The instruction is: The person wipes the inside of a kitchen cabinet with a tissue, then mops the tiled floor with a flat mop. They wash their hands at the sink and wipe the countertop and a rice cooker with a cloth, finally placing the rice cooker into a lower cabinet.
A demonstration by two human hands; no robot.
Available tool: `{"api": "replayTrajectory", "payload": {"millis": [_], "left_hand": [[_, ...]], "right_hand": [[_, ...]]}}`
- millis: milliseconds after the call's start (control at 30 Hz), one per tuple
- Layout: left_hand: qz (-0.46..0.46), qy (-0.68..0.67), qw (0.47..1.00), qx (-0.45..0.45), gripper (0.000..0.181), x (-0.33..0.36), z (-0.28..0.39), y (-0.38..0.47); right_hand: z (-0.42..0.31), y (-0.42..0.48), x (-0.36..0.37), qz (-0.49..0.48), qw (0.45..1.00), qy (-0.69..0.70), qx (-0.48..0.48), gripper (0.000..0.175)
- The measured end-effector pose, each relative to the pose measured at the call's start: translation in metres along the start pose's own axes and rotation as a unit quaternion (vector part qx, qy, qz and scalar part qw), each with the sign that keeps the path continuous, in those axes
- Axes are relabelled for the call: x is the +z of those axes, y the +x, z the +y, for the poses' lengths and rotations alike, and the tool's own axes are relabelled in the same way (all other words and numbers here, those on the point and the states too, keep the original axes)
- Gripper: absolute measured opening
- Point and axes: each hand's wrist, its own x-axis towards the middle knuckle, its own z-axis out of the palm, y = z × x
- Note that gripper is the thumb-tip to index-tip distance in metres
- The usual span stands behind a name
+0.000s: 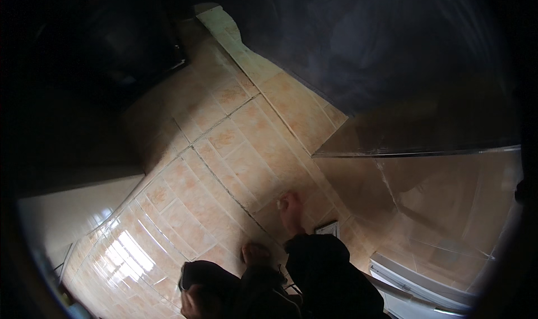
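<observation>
My right hand (292, 211) reaches out of a black sleeve (318, 251) over the beige, brick-patterned tiles (252, 163). Its fingers are curled, with a small pale spot at their tips. Whether that is a held thing I cannot tell. Near the bottom edge is what looks like my left hand (195, 300), beside a dark, rounded shape (212, 270); shadow hides most of its fingers. Between the two, a dim skin-toned shape (254, 251) is too dark to name. Just right of my right hand, a small framed square fitting (328, 228) sits in the tiles.
Dark grey-blue cloth (336, 41) covers the upper right. A dark bulky object (96, 54) fills the upper left. At lower right are a white frame (420, 283) and a slim rail (403, 296). Light reflects on glossy tiles (130, 256) at lower left.
</observation>
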Motion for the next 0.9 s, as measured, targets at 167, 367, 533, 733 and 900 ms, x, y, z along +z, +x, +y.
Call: {"api": "replayTrajectory", "payload": {"millis": [167, 367, 533, 733, 900], "left_hand": [[-0.174, -0.053, 0.979, -0.088, 0.037, -0.052, 0.05, -0.024], [-0.144, -0.111, 0.98, -0.083, 0.035, -0.143, 0.126, -0.045], [-0.212, -0.179, 0.948, -0.156, 0.052, -0.184, 0.13, -0.077], [-0.208, -0.225, 0.925, -0.224, 0.05, -0.236, 0.116, -0.185], [-0.233, -0.433, 0.814, -0.31, 0.047, -0.255, 0.096, -0.308]], "right_hand": [[-0.096, -0.029, -0.016, -0.281, 0.633, 0.695, 0.195, 0.029], [-0.25, -0.069, -0.088, -0.445, 0.464, 0.724, 0.251, 0.027], [-0.327, -0.115, -0.151, -0.396, 0.66, 0.596, 0.23, 0.017], [-0.398, -0.176, -0.22, -0.515, 0.65, 0.474, 0.297, 0.015], [-0.487, -0.236, -0.247, -0.633, 0.765, 0.083, 0.082, 0.018]]}}
